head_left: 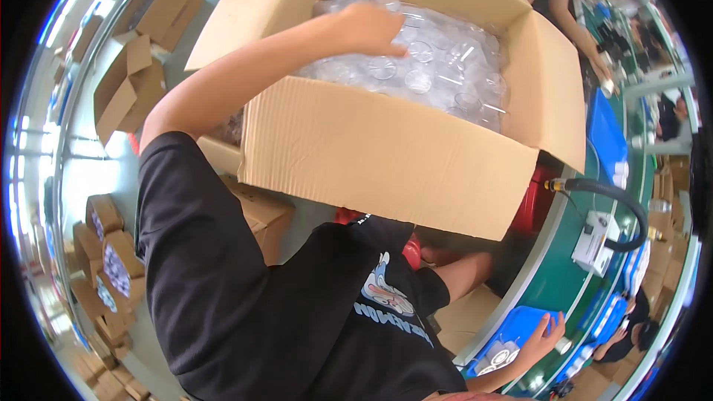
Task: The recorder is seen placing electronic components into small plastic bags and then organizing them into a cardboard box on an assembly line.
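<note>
My left hand [371,28] is inside a large open cardboard box [386,156], over a layer of clear plastic cup-like pieces [420,80]. Its fingers are curled and its thumb points down at the pieces; whatever they grip is hidden or too small to tell. Low on the right, my right hand [546,338] is at the edge of a blue tray [521,321], fingers raised and apart. Round white parts [501,356] lie in that tray. A small white cylinder [563,345] stands just beside the right hand, apparently not held.
A green worktable [553,278] runs down the right side, carrying a white device [593,241] with a black hose [631,212] and another blue tray [607,130]. A co-worker's arm [583,33] reaches over it. Open cartons [134,85] and stacked boxes [111,260] stand left.
</note>
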`<state>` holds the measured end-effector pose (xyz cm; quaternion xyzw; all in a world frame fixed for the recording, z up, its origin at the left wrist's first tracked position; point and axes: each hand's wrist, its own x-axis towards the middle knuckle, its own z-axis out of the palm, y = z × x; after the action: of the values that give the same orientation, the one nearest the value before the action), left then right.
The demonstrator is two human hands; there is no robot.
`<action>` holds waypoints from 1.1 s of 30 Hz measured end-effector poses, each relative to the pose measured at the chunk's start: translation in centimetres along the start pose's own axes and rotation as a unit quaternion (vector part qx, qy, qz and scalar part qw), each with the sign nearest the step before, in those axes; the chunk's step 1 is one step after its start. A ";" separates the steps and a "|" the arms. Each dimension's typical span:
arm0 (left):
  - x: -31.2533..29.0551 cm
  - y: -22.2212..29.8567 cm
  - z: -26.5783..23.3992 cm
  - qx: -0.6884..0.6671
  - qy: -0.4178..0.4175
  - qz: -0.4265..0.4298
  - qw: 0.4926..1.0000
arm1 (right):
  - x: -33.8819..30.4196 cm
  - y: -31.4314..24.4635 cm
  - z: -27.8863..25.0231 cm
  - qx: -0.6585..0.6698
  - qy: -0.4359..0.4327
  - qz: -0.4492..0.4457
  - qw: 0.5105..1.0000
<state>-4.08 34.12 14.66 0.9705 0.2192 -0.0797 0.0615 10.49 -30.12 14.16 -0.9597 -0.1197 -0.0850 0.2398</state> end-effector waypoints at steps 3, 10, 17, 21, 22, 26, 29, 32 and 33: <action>2.3 -0.9 4.1 0.034 -0.096 0.081 0.992 | -0.8 -1.2 -0.4 0.025 0.048 0.013 0.998; 4.8 -2.5 7.5 0.125 -0.093 0.176 0.972 | -3.6 -1.9 1.9 0.094 0.237 0.123 0.959; -2.6 0.0 -2.0 -0.355 0.042 0.021 0.934 | -9.6 4.3 -0.4 0.038 0.317 0.227 0.920; -8.1 3.2 -4.7 -0.491 0.229 0.037 0.840 | -11.7 4.6 -0.6 -0.007 0.311 0.249 0.917; -9.3 3.8 -5.0 -0.486 0.225 0.042 0.844 | -11.7 4.7 -0.4 -0.002 0.290 0.251 0.924; -15.1 11.3 -1.9 -0.772 -0.002 0.166 0.613 | -11.9 4.8 0.4 -0.164 0.181 0.204 0.948; -13.4 17.2 5.7 -0.921 -0.162 -0.116 0.336 | -12.6 5.5 -0.1 -0.185 0.181 0.226 0.939; -12.9 30.6 13.5 -0.799 -0.431 -0.044 0.418 | -12.6 6.4 0.3 -0.109 0.201 0.189 0.955; -11.4 32.5 17.2 -0.784 -0.487 -0.019 0.385 | -12.2 6.0 0.5 -0.077 0.213 0.195 0.954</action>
<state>-2.31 -2.38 2.66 0.2821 0.1352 -0.3331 0.8895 0.51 -37.36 8.41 -0.9395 0.1306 -0.2480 0.1967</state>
